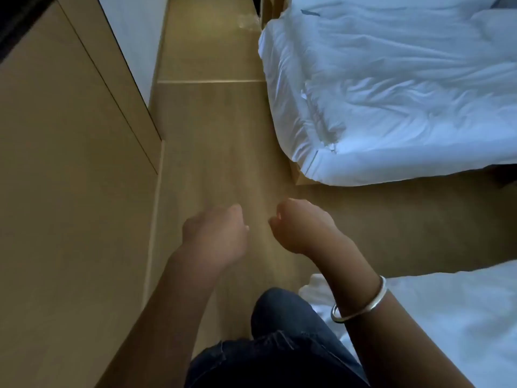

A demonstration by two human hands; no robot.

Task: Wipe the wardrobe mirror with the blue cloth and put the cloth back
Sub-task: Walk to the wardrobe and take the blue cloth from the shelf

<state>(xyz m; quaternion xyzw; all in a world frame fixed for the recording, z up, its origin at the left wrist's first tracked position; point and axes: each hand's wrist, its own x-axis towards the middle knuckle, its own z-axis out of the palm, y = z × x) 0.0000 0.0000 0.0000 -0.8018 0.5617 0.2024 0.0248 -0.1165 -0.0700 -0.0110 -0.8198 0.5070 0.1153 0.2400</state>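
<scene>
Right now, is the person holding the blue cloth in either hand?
No: the left hand and the right hand hang over the floor with loosely curled fingers and hold nothing, and no blue cloth is in view.

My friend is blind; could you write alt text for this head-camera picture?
Two empty hands, left and right, loosely curled, hang over a wooden floor between a wardrobe and a white bed. No cloth shows.
</scene>
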